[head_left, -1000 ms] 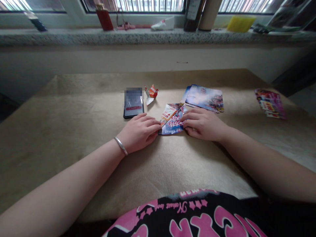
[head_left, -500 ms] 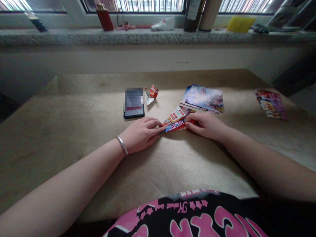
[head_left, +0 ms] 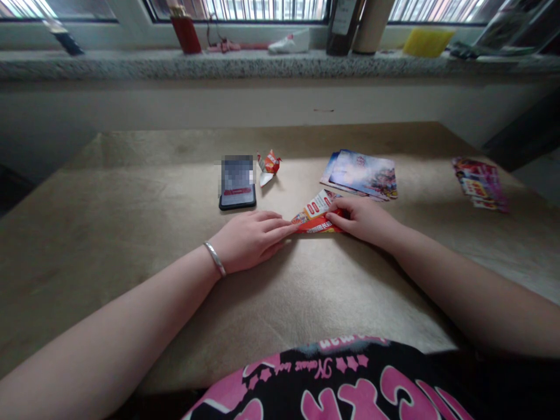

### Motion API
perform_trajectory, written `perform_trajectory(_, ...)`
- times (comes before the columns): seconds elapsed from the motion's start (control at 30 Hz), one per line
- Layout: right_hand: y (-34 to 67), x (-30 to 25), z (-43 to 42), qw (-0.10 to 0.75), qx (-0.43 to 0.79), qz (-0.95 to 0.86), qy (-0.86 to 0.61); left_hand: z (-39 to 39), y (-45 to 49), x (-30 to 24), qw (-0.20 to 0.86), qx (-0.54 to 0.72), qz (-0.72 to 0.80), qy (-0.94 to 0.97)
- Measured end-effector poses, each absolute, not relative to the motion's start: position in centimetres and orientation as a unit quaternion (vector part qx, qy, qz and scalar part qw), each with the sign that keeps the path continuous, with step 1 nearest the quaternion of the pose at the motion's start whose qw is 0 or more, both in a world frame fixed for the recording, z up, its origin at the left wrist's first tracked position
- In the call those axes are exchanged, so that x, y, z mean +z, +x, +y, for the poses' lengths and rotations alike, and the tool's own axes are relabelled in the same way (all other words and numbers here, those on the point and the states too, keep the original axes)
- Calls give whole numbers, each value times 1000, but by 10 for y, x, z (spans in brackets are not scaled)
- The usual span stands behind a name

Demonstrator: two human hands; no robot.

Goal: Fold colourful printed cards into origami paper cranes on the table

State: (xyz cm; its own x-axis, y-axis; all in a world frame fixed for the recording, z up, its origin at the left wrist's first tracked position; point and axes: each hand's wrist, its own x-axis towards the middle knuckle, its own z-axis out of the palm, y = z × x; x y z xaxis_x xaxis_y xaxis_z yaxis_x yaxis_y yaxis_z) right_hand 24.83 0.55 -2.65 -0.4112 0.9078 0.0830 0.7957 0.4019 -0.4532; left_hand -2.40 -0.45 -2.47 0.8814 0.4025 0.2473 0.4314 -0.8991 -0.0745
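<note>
Since half a second ago the red-and-white glossy printed paper sheet point(head_left: 317, 219) has gone from half-raised flap to a flat, narrow wedge; blue side no longer showing. It lies on the beige felt-like table cover point(head_left: 131, 233), mid-table, between the two hands.

Left hand point(head_left: 251, 239): flat, fingers together and stretched out, tips pinning the sheet's left end. Right hand point(head_left: 365, 221): fingers curled, thumb and forefinger nipped on the right end of the fold.

Step, as I read it: fold is laid over, crease being set. A sharp crease calls for keeping the left end pinned and steady pressure along the folded edge, edges kept aligned. Glossy stock looks likely to spring back or slip.

Around:
- black smartphone point(head_left: 237, 186), just beyond the left hand, not touching
- small orange-and-white folded paper figure point(head_left: 268, 166), beside the phone
- stack of blue printed leaflets point(head_left: 361, 175), just beyond the right hand, near the sheet's far corner
- pink printed leaflets point(head_left: 481, 184), well apart at the right
- silver bangle point(head_left: 215, 258) on the left wrist
- speckled stone windowsill point(head_left: 219, 65) with a red cup point(head_left: 186, 32), far back

Nothing lies across the sheet; the blue stack is the closest neighbour.
</note>
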Motion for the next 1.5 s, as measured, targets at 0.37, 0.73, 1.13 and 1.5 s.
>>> perform_trajectory(0.37, 243, -30, 7, 139, 85, -838, -521, -5, -22, -24, 83, -112, -200, -970)
perform_trajectory(0.73, 243, -29, 8, 102, 66, -818, -562, -7, -20, -26, 62, -109, -217, -968)
perform_trajectory(1.13, 249, -27, 11, 96, 24, -804, -586, -9, -19, -24, 37, -81, -218, -972)
perform_trajectory(1.5, 243, -26, 5, 178, -66, -851, -490, -10, -18, -24, 54, -83, -205, -974)
